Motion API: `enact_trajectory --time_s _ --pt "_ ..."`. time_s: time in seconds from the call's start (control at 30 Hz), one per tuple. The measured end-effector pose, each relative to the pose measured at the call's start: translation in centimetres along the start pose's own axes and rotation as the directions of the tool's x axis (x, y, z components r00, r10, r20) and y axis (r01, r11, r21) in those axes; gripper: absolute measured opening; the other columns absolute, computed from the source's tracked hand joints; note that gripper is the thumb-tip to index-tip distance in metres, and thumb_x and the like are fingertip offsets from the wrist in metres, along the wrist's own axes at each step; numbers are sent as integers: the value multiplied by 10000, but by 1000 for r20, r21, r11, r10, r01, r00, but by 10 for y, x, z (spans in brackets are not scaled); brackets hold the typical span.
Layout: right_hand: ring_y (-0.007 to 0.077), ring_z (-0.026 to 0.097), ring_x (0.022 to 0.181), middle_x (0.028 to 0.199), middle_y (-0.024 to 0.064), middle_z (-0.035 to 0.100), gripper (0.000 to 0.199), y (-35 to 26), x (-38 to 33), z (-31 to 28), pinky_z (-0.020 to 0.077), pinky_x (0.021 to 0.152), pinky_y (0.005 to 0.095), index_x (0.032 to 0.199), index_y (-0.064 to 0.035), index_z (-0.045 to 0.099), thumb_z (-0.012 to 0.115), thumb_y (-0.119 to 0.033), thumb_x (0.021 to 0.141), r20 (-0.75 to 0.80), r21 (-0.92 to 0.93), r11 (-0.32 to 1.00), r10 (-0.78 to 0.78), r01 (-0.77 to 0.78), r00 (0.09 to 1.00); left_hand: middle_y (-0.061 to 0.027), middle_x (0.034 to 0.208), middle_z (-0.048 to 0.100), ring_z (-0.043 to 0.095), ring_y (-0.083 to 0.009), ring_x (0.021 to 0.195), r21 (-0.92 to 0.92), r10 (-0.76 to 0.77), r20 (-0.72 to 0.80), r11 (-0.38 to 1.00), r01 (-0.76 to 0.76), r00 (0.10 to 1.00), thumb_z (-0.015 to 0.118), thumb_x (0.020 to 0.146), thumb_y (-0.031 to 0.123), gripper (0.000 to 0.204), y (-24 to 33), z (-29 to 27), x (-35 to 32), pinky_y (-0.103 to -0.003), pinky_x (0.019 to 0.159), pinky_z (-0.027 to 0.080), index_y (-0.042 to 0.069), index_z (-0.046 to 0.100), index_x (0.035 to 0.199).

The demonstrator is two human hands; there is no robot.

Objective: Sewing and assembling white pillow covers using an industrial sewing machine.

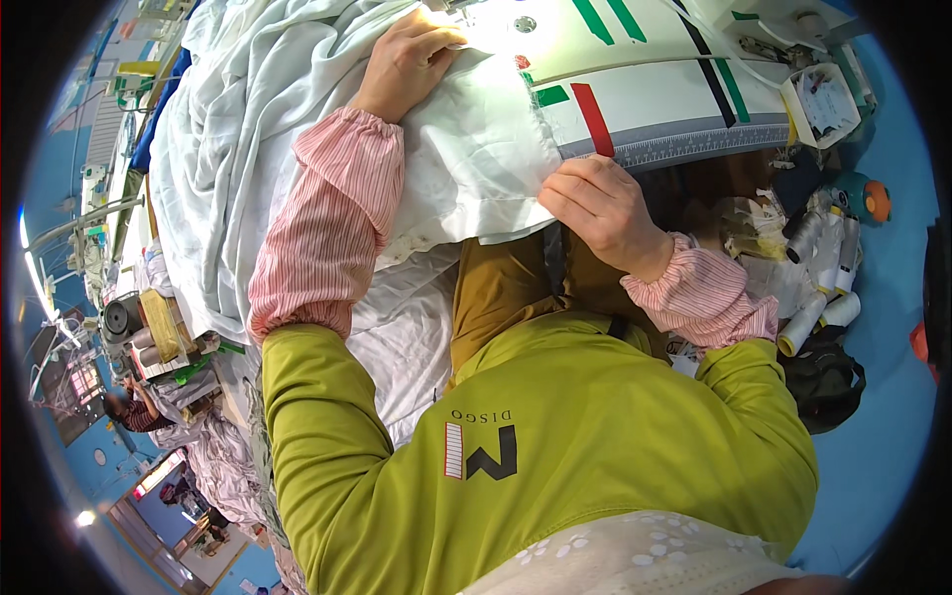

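A large white cloth point(476, 139) lies over the left part of the sewing machine table point(664, 104) and hangs down toward my lap. My left hand point(409, 61) is on the cloth at the top, beside the brightly lit metal end of the sewing machine point(461, 12). Its fingers are bent and pressed together on the fabric; the tips are partly lost in glare. At the table's front edge, my right hand point(603, 210) pinches the cloth's right-hand corner between thumb and fingers. A stitched hem runs along the cloth's lower edge.
A ruler strip point(684, 145) and coloured tapes mark the table. A small white box point(821, 104) is fixed at its right end. Thread cones point(841, 309) and a black bag point(823, 382) lie below right. Piled fabric point(223, 461) and other machines stand left, with people farther off.
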State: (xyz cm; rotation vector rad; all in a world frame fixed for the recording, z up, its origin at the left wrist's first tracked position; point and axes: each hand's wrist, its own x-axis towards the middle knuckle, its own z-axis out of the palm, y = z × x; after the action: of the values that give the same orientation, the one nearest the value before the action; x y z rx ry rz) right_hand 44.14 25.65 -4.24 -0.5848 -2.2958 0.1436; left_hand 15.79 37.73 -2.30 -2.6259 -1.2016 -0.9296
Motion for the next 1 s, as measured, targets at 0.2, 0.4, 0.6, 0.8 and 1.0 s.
enact_trajectory --time_s 0.2,0.4,0.6,0.8,1.0 --pt "216 614 951 961 44 619 198 -1 3 0 516 800 343 957 -66 643 625 -41 762 14 3 1000 15 -15 1000 -46 885 696 634 -247 842 2 40 10 999 -40 999 732 755 79 136 -4 1 -1 -345 747 524 108 723 887" --pt "218 613 913 939 48 615 190 2 12 -2 517 779 334 936 -59 640 637 -43 747 1 -2 999 36 -36 999 -49 873 690 630 -243 824 55 83 15 995 -83 996 724 771 92 136 -9 0 5 -338 745 524 113 733 905" --pt "223 615 850 904 52 616 185 19 33 1 525 721 322 903 -48 635 642 -27 720 -20 3 998 61 -61 998 -66 773 598 597 -261 785 130 111 82 984 -122 990 701 760 82 174 -30 2 12 -356 714 502 89 711 933" --pt "213 617 846 901 35 625 176 19 44 8 530 701 311 886 -49 639 647 -5 716 -32 -3 999 46 -46 998 -155 697 624 614 -319 724 249 19 106 968 -45 994 743 789 154 175 -68 8 8 -395 680 507 -15 707 765" --pt "246 624 921 959 79 653 178 48 57 1 528 766 335 967 -83 684 679 -101 791 173 249 964 51 -94 984 -180 770 631 613 -341 800 206 -32 214 979 -13 976 701 798 118 158 -62 4 4 -401 737 506 -33 672 763"
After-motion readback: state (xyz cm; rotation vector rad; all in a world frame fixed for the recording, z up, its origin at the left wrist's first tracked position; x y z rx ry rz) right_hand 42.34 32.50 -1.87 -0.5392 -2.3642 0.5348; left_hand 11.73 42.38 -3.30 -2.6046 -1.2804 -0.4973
